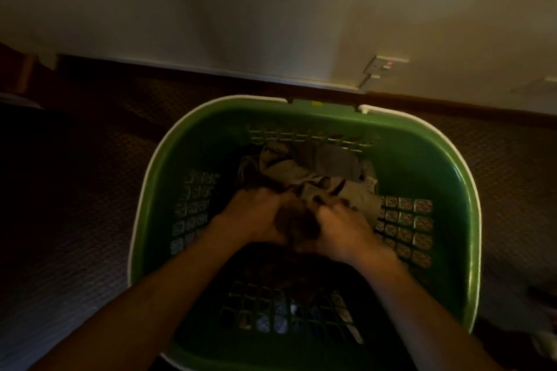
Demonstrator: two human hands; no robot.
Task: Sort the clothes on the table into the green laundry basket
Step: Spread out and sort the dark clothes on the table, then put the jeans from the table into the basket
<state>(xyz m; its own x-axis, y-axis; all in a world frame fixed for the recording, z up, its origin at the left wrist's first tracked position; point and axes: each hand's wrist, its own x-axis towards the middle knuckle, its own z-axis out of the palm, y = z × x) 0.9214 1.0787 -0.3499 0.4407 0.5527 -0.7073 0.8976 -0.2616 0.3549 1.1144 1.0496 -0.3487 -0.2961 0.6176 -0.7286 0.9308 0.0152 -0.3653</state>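
Both my forearms are bare and reach in from the bottom corners, the left from about 7 o'clock, the right from about 5 o'clock, converging toward the centre. My left hand (259,214) sits knuckles up, fingers curled downward. My right hand (343,226) is just beside it at 3 o'clock, also curled, almost touching it. Both look clenched, though motion blur and dim light smear the fingertips.

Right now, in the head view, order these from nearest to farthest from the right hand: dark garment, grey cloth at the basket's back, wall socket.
From the right hand:
1. Dark garment, gripped between both hands.
2. Grey cloth, farther back inside the green basket.
3. Wall socket, beyond the basket, on the wall.
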